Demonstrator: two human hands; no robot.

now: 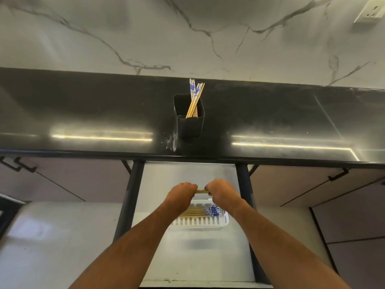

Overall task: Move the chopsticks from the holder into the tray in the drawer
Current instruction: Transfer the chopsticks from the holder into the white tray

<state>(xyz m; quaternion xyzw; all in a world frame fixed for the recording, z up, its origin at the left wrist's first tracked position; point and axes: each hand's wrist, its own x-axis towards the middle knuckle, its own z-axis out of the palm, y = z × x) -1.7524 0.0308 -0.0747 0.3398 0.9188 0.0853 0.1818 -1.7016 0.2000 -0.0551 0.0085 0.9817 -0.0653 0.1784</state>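
Observation:
A black square holder [189,124] stands on the dark countertop with several chopsticks [194,99] leaning in it, wooden with blue-and-white tops. Below, the drawer [187,257] is pulled out. A white slotted tray [200,222] lies in it with several chopsticks [205,211] laid flat, patterned ends to the right. Above the tray's far edge, my left hand [181,192] and my right hand [220,191] each grip one end of a horizontal bundle of chopsticks [201,191]; only a short middle stretch shows between the fists.
The black countertop [83,122] runs the full width under a marble-patterned wall. Cabinet doors with black handles [338,175] flank the drawer. A wall socket [369,11] sits at the top right. A white surface [62,236] lies at the lower left.

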